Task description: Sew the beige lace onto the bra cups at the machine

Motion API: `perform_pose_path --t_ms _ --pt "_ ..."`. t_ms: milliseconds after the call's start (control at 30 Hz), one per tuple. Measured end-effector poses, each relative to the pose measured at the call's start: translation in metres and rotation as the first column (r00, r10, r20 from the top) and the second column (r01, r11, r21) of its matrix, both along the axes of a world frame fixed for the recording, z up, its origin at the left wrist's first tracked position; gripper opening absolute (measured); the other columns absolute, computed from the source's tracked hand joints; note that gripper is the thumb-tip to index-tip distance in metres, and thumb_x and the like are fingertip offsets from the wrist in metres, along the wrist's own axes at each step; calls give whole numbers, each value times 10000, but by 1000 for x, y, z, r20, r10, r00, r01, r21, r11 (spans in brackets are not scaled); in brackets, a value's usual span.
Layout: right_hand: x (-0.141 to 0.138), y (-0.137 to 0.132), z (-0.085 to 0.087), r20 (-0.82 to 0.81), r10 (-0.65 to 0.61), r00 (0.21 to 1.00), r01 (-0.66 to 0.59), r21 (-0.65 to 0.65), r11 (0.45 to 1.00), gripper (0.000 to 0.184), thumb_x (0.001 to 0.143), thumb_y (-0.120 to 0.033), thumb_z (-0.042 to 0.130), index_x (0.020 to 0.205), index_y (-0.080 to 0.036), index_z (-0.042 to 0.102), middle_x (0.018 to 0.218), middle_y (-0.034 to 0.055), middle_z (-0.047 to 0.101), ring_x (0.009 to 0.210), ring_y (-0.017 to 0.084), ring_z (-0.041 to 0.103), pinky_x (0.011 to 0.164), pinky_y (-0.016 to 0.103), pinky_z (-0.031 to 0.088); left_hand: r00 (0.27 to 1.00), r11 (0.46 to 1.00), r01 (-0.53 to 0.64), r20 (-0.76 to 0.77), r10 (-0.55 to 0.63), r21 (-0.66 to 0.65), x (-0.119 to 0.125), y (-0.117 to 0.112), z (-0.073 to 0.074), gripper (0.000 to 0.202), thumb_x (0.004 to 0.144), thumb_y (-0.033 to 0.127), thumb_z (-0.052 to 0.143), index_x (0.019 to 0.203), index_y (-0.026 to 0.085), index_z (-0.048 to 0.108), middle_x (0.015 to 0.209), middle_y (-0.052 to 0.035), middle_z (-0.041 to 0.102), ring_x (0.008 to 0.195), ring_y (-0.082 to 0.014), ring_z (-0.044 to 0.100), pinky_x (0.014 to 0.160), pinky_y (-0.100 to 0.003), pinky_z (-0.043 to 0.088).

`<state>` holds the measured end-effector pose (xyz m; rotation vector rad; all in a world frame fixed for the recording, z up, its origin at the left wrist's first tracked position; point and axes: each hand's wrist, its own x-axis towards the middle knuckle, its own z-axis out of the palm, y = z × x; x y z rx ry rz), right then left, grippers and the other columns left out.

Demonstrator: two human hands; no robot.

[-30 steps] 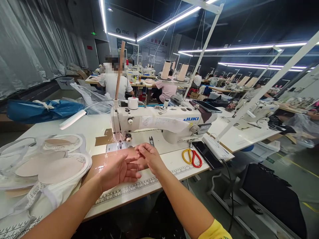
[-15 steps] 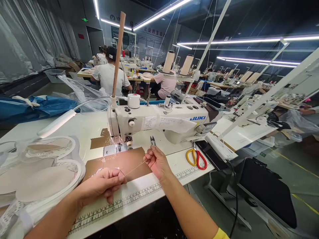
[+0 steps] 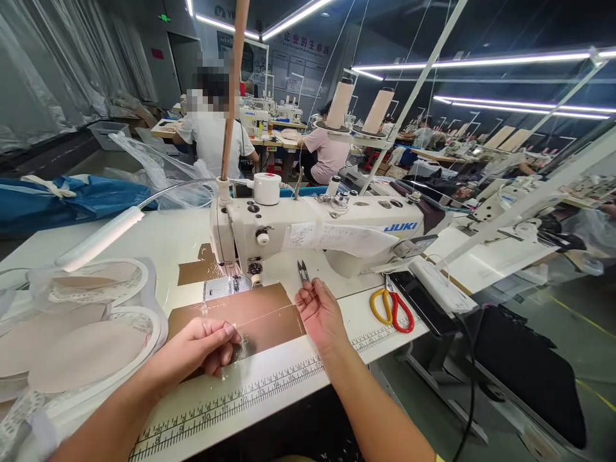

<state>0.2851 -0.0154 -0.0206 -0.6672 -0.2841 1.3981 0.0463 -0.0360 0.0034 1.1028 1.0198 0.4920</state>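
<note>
A thin pale thread (image 3: 269, 312) runs taut between both hands, above a brown sheet (image 3: 260, 324) on the sewing table. My left hand (image 3: 209, 343) pinches one end between thumb and forefinger. The other end goes into the closed fingers of my right hand (image 3: 320, 314). Dark-bladed thread snips (image 3: 303, 271) point away just beyond my right fingertips; their rear part is hidden, and I cannot tell whether the fingers touch them. Behind the hands stands a white sewing machine (image 3: 312, 224), its needle area near the sheet's far edge.
Lace-edged beige cup pieces (image 3: 91, 350) lie at the left, below a lamp (image 3: 99, 239). Scissors with yellow and red handles (image 3: 392, 310) and a black phone (image 3: 421, 301) lie at the right. A printed ruler (image 3: 240, 401) follows the front edge. Several people sit at machines beyond.
My hands have drawn farther apart, so a longer stretch of thread shows between them. The camera view has shifted slightly, moving the machine and scissors rightward in the picture.
</note>
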Motion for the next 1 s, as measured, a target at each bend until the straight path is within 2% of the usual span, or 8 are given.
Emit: perform_pose_path --t_ms 200,400,533,667,733,800,900,1000 --pt "5 3 1 -14 -57 998 57 -6 998 239 677 -243 801 727 -200 571 706 -41 604 641 84 573 709 261 544 995 994 -46 83 54 -100 -5 3 -3 351 810 482 626 804 135 677 671 -41 645 549 -104 535 537 -204 427" --pt "5 3 -1 -58 -20 998 22 23 999 258 646 -202 811 695 -184 558 637 -66 495 492 38 381 483 176 424 967 980 -116 207 148 -160 -5 4 2 282 826 391 642 813 113 690 878 -110 668 790 -166 606 674 -247 504" --pt "3 1 -4 67 39 997 -41 34 999 256 656 -222 804 706 -188 555 642 -57 487 493 41 339 451 165 343 895 963 -210 364 259 -170 -2 5 1 240 844 330 628 719 131 676 1062 -112 641 1014 -213 574 833 -299 507" --pt "-2 -4 -4 279 202 939 -206 -18 978 224 708 -305 762 781 -200 578 642 -54 494 476 45 301 439 182 258 790 929 -310 488 371 -204 -2 4 -4 291 879 315 577 649 146 635 1166 -83 617 1142 -227 514 893 -312 487" --pt "-6 -8 -3 410 283 867 -296 -34 955 196 743 -325 722 805 -193 591 626 -52 503 469 48 299 448 196 237 745 918 -331 536 397 -219 -2 4 -5 313 892 315 552 633 151 614 1089 -75 637 1145 -224 509 891 -314 485" --pt "-10 -13 -2 606 311 732 -377 -20 926 144 790 -313 660 790 -183 598 625 -39 528 499 65 359 487 209 277 720 918 -327 570 396 -225 -2 5 -5 285 881 307 562 640 161 604 902 -51 637 1080 -219 541 840 -306 497" --pt "-14 -20 0 886 229 403 -463 -18 886 97 845 -246 565 783 -186 611 675 -22 575 611 103 473 584 231 356 721 926 -318 583 376 -203 -2 4 -4 245 849 318 596 651 174 580 691 -7 533 881 -201 581 720 -288 496" --pt "-18 -25 0 985 95 144 -501 -10 865 124 858 -174 531 779 -195 624 702 -24 592 644 110 501 605 235 370 766 930 -340 534 358 -136 0 3 -2 254 838 401 593 710 182 574 663 16 468 667 -146 524 635 -264 457"
